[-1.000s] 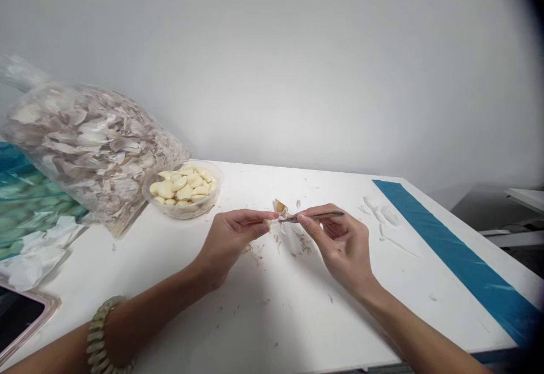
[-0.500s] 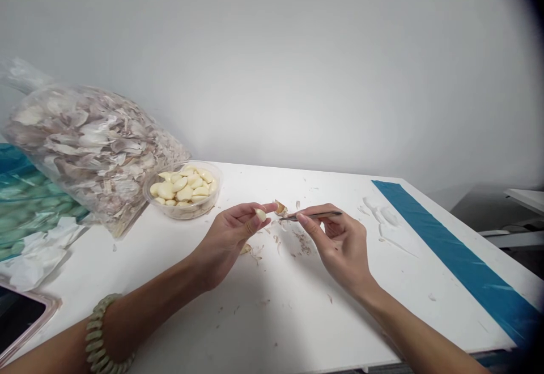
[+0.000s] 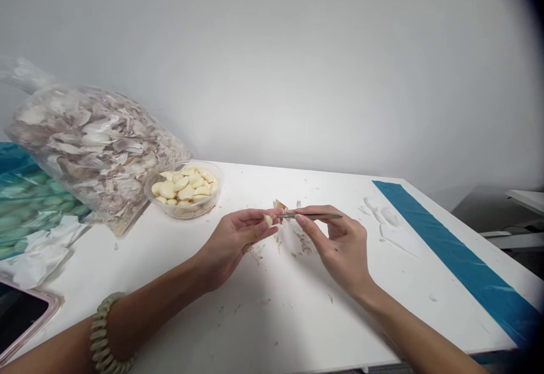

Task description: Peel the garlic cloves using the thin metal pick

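Between the thumb and fingers of my left hand (image 3: 233, 243) is a pale, peeled garlic clove (image 3: 268, 220). My right hand (image 3: 342, 246) is closed on a thin metal tool (image 3: 318, 216), which looks like tweezers or a small knife; its exact kind is unclear. The tool's tip reaches the fingers of my left hand, right beside the clove. Brown skin scraps (image 3: 302, 243) lie on the white table (image 3: 340, 328) under both hands. A clear plastic tub (image 3: 187, 211) of peeled garlic cloves stands to the left of my left hand.
A large clear bag (image 3: 97, 141) of garlic skins leans at the back left, against the tub. Beside it are a teal bag (image 3: 29, 204), crumpled tissue (image 3: 46, 252) and a dark-screened device (image 3: 21, 317). Blue tape (image 3: 450, 255) runs along the right, near whitish scraps (image 3: 386, 218).
My left hand has shifted slightly right with the garlic clove, bringing it to the tool's tip. My right hand has hardly moved.
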{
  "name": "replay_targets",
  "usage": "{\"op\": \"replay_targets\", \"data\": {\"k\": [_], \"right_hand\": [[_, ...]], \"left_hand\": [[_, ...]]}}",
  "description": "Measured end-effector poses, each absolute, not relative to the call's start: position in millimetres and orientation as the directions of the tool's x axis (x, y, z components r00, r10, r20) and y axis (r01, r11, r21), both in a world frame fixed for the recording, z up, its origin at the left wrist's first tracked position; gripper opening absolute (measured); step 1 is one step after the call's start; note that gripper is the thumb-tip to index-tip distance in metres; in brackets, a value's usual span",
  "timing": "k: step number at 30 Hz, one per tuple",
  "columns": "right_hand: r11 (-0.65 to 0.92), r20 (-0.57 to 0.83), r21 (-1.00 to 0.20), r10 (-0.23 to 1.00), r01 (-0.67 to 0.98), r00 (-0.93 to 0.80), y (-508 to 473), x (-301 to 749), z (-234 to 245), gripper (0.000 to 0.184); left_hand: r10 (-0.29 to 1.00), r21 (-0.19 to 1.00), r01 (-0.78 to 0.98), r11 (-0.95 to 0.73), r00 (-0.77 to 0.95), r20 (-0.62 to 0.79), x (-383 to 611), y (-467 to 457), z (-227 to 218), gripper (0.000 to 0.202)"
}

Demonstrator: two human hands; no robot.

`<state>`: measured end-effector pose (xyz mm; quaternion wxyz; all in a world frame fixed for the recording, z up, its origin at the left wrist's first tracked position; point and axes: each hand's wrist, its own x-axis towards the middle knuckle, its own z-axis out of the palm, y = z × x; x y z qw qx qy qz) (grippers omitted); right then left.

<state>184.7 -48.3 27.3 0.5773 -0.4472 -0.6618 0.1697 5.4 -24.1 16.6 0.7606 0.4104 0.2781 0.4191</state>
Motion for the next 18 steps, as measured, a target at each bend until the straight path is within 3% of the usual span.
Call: {"op": "replay_targets", "data": {"k": [18], "right_hand": [[0.497,0.555,-0.796,0.827,0.346,0.089,-48.6,183.5,29.9,0.007]], "left_hand": [[0.858,0.866,-0.325,0.379,0.473,-0.198,7.0,-25.6,19.1,0.019]]}}
